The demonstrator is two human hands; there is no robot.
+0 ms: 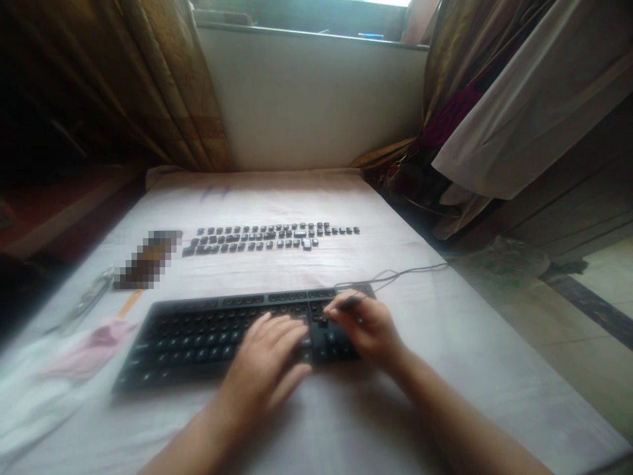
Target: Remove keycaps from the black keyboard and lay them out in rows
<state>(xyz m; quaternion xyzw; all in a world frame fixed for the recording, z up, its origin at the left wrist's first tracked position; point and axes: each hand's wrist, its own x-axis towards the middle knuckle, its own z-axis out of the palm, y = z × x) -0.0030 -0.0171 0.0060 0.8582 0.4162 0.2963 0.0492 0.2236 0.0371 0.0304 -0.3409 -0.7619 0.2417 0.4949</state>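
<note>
A black keyboard [198, 333] with most of its keycaps off lies on the white-covered table [445, 343]. My left hand [267, 366] rests flat on its middle, fingers stretched out. My right hand [368, 326] is over the keyboard's right end, its fingers pinched on a thin dark tool [349, 303] pointing at the keys. Several loose black keycaps [271, 237] lie in rows farther back on the table.
A pink cloth [93, 346] and a metal tool [91, 293] lie at the left, beside a blurred-out object [148, 258]. The keyboard's cable [405, 272] runs off to the right. Curtains hang at both sides, with a white wall behind. The table's right edge drops to the floor.
</note>
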